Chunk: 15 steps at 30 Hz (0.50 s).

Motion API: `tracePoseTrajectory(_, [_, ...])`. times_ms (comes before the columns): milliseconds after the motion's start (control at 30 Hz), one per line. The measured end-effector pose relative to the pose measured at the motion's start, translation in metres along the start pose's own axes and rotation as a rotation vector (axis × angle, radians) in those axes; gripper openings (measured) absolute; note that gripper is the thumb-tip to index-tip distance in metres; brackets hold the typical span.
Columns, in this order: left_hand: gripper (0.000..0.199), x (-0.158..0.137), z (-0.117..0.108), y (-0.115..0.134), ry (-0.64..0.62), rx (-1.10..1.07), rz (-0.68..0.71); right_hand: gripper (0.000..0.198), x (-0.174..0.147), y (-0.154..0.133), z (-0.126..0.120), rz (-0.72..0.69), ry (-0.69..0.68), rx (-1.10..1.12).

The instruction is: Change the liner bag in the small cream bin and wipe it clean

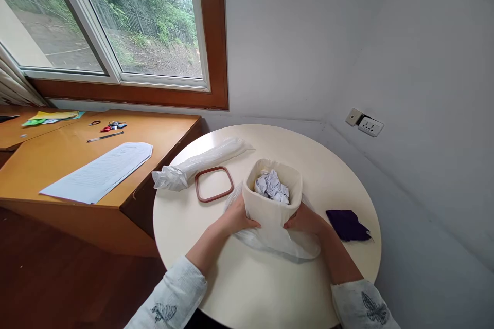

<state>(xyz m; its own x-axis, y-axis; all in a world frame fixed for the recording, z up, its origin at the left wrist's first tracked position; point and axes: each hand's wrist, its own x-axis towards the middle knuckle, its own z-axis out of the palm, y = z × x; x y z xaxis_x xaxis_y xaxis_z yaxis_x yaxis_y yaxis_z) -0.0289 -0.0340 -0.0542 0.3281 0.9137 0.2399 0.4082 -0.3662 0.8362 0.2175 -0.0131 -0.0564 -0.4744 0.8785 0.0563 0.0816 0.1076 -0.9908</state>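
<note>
A small cream waste bin (252,207) stands upright on the round table, with crumpled white paper (272,186) inside. A translucent plastic bag (287,248) is draped over the rim and spreads loosely around the base. My left hand (237,217) holds the bin's left side through the bag, thumb across the front. On the opposite side my right hand (307,220) grips it likewise, its thumb also at the front. The fingers of both hands are partly hidden behind the bin. Left of it lies a reddish-brown, rounded-square ring (197,187).
Behind the ring, a bundle of translucent plastic bags (208,158) reaches the edge of the round table (266,293). A dark purple cloth (348,225) lies to the right. The wooden desk (162,128) at left bears papers (102,172), a pen (105,136) and keys (113,126).
</note>
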Motion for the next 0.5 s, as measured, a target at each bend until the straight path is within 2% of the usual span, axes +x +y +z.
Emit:
tracePoseTrajectory(167, [0.091,-0.003,-0.003,-0.003,-0.07,0.094,0.017,0.091,0.0,0.004,-0.001,-0.009,0.015,-0.024])
tracePoseTrajectory(333, [0.1,-0.018,-0.025,0.015,-0.151,0.064,0.02,0.093,-0.003,-0.003,-0.003,-0.022,0.025,0.103])
tracePoseTrajectory(433, [0.08,-0.027,-0.041,0.024,-0.153,0.038,-0.036,0.1,-0.005,-0.013,-0.003,-0.049,0.0,0.212])
tracePoseTrajectory(500, [0.059,-0.029,-0.049,0.025,-0.061,0.001,-0.077,0.1,-0.004,-0.018,-0.002,-0.063,0.011,0.252])
